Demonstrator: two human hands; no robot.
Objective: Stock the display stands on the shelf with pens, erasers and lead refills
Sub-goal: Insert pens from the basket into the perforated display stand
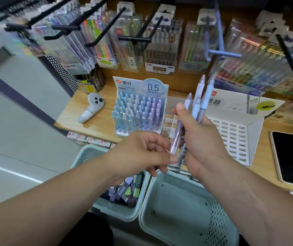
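Centrally, head view: the right hand (200, 139) closes its grip round a bunch of pens (198, 103), tips up, in front of the shelf (81, 112). The left hand (142, 151) pinches the lower end of one lilac pen (176, 141) in that bunch. Behind them stands the filled pen stand (138, 110), with the white lead-refill stand (234, 135) beside it. Lead refills (126, 190) lie in the left basket (119, 214) below.

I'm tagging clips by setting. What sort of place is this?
Most likely a stationery shop: packaged pen sets hang on peg hooks, and a pen display stand sits on the wooden shelf.
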